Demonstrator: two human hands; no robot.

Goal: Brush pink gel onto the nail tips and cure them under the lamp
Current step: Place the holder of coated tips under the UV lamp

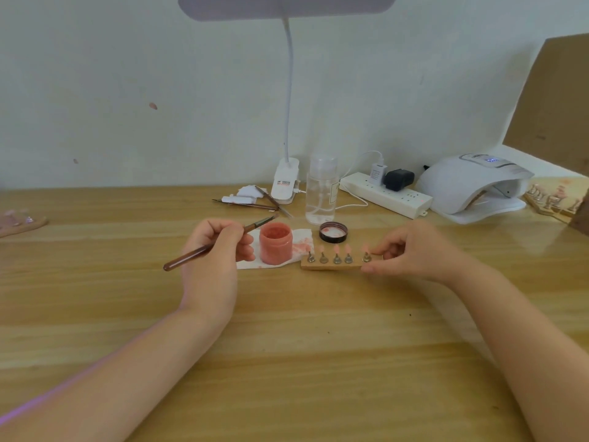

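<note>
The wooden table (pixel 287 330) spreads under my forearms, and the white curing lamp (pixel 471 183) sits at its far right, well apart from my work, mouth facing my way. Nearer, the open pink gel jar (pixel 275 244) stands on a stained tissue (pixel 299 242), its black lid (pixel 333 232) just behind. To the right lies the wooden strip (pixel 331 266) carrying five pink nail tips (pixel 337 249) on small metal stands.

My right hand (pixel 414 250) pinches the strip's right end, thumb at the front edge and fingers behind it. My left hand (pixel 216 247) holds the brush (pixel 220 242) in a pen grip, bristles lifted past the jar's rim.

I judge the tips are ready for curing, so I should keep the strip level, move it slowly to the lamp, and let nothing brush the wet gel.
</note>
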